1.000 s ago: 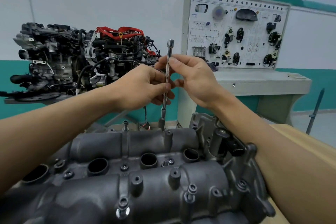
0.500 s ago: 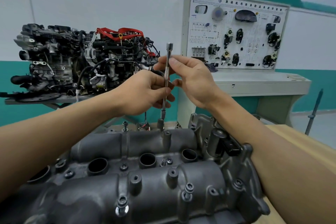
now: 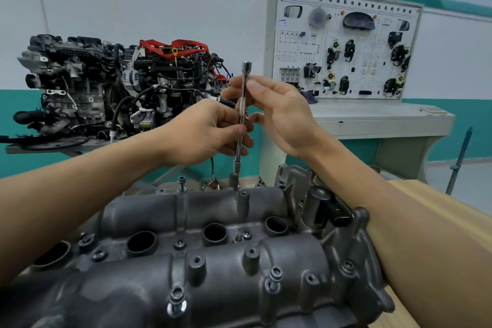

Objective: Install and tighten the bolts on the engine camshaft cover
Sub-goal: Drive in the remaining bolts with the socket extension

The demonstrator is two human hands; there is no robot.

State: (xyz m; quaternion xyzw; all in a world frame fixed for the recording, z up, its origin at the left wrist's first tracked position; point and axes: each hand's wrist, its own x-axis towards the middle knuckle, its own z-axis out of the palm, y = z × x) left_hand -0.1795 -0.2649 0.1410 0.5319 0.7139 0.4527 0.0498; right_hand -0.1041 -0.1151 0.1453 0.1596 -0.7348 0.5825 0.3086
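Note:
The dark grey camshaft cover (image 3: 226,271) fills the foreground. A long silver extension bar (image 3: 242,112) stands upright, its socket (image 3: 234,179) down on the cover's far edge. My left hand (image 3: 205,133) pinches the bar's middle between thumb and fingers. My right hand (image 3: 277,112) holds the bar higher up, fingers curled around it from the right. Bolts sit in the cover: one sticking up at the far edge (image 3: 181,184), two proud at the near edge (image 3: 177,301) (image 3: 274,278), several seated between the round plug wells.
A wooden bench top (image 3: 426,202) carries the cover at right. Behind stand a display engine with red hoses (image 3: 119,88) on a stand and a training panel board (image 3: 343,42) on a grey cabinet. A dark rod (image 3: 459,160) leans at far right.
The bar has stayed upright on the same spot. My fingers have shifted on it: the right hand's fingers have spread a little and the left thumb has slid along the shaft.

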